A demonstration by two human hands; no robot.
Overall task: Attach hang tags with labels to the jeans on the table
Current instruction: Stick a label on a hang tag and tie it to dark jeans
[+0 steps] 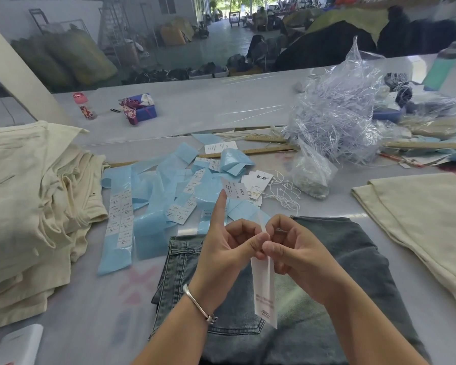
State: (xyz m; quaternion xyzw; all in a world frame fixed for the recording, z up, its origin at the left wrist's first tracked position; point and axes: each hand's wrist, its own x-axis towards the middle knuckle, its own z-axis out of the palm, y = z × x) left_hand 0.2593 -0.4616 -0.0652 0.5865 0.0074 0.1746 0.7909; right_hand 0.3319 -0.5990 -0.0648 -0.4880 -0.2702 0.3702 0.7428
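Observation:
Folded blue jeans (340, 272) lie on the table in front of me. Above them, both hands hold a long white hang tag (263, 288) that hangs down edge-on. My left hand (227, 248) pinches the tag's top with thumb and curled fingers, and a small white size label (234, 189) sticks to its raised index fingertip. My right hand (292, 248) pinches the same tag top from the right. More hang tags (257, 180) and white strings (282, 193) lie just beyond the jeans.
Blue label backing strips (121, 206) are strewn across the table's middle. A stack of cream jeans (29, 201) sits at left, more cream cloth (419, 219) at right. A clear bag of plastic fasteners (337, 122) and wooden rulers (269, 150) lie behind. A white device (19, 343) sits at bottom left.

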